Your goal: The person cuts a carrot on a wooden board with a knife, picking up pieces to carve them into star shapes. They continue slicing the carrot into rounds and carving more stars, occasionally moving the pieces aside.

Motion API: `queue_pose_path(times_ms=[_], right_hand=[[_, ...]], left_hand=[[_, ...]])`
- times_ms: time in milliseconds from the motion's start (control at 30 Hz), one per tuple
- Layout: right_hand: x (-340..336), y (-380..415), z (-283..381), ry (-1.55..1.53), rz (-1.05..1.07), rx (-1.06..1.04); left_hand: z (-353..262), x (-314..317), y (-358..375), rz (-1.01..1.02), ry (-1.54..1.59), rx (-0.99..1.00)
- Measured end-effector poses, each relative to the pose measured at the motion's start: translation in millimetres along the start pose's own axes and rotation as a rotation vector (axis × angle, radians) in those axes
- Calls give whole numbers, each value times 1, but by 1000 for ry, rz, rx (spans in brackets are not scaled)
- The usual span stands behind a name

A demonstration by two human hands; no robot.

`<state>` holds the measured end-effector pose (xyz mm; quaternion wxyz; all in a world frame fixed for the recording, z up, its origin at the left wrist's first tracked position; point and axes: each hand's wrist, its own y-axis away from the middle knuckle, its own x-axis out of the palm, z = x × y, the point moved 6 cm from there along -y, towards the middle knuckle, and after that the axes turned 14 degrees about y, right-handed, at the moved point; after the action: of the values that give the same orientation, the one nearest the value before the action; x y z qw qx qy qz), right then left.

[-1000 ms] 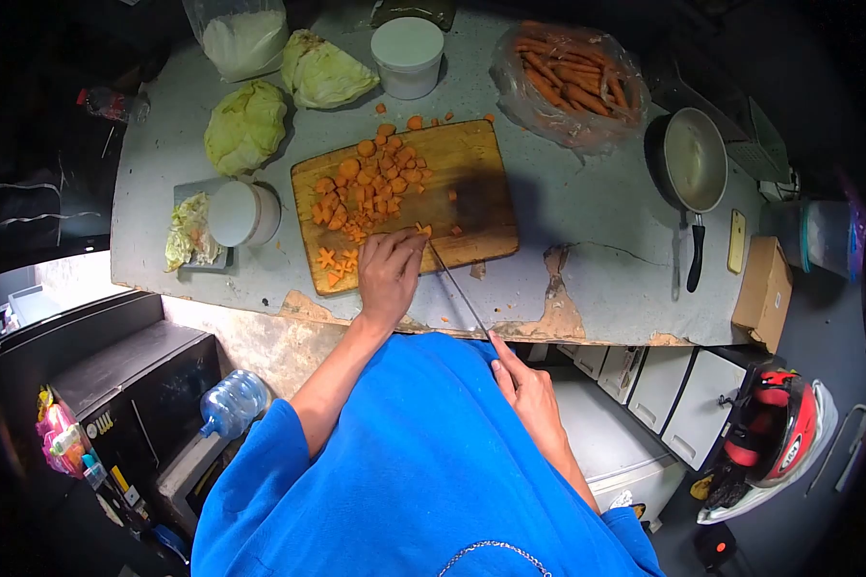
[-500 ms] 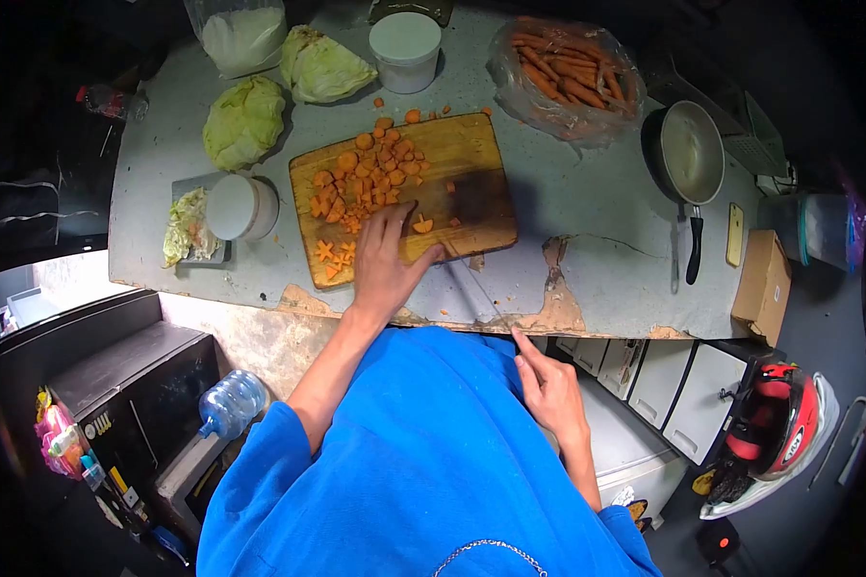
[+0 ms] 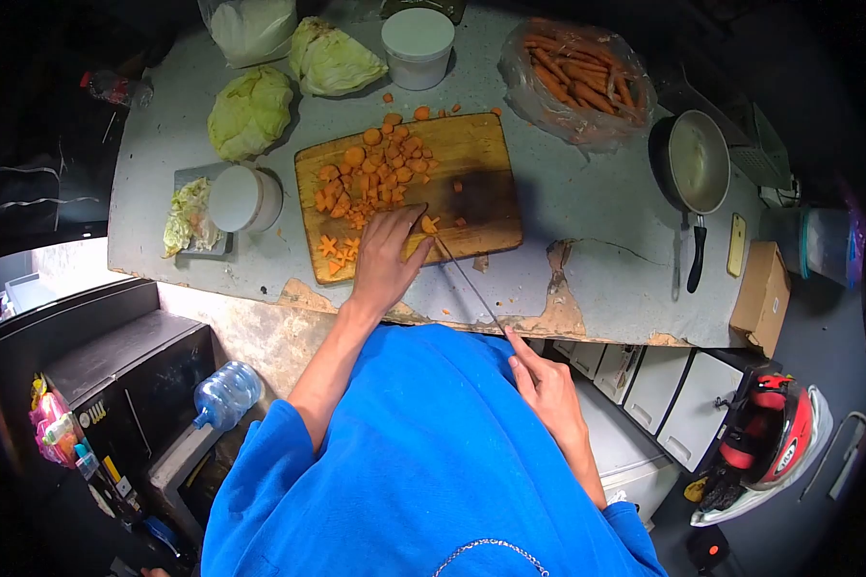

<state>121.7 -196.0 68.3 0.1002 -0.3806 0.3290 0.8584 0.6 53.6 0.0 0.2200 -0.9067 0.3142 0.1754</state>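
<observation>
Over the wooden cutting board, my left hand curls its fingers and thumb round a small carrot piece. Part of that piece is hidden by the fingers. My right hand is wrapped round the handle of a knife near the table's front edge. Its thin blade slants up and left, with the tip by the carrot piece and my left thumb. Chopped carrots are heaped on the board's left half, with several cut bits lying near my left wrist.
Cabbages and a white lidded tub stand behind the board. A bag of carrots lies back right, a frying pan further right. At left are another tub and a tray of cabbage scraps.
My left thumb has drawn in toward the fingers, closing round the carrot piece. The knife blade has turned and shows as a thinner line. The whole view has shifted slightly.
</observation>
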Motion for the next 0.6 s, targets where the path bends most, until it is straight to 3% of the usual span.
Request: queue_pose_path(times_ms=[167, 600], right_hand=[[8, 1, 2, -80, 12, 37], [24, 4, -2, -76, -31, 70]], left_hand=[[6, 5, 7, -84, -28, -36], [3, 6, 6, -79, -32, -31]])
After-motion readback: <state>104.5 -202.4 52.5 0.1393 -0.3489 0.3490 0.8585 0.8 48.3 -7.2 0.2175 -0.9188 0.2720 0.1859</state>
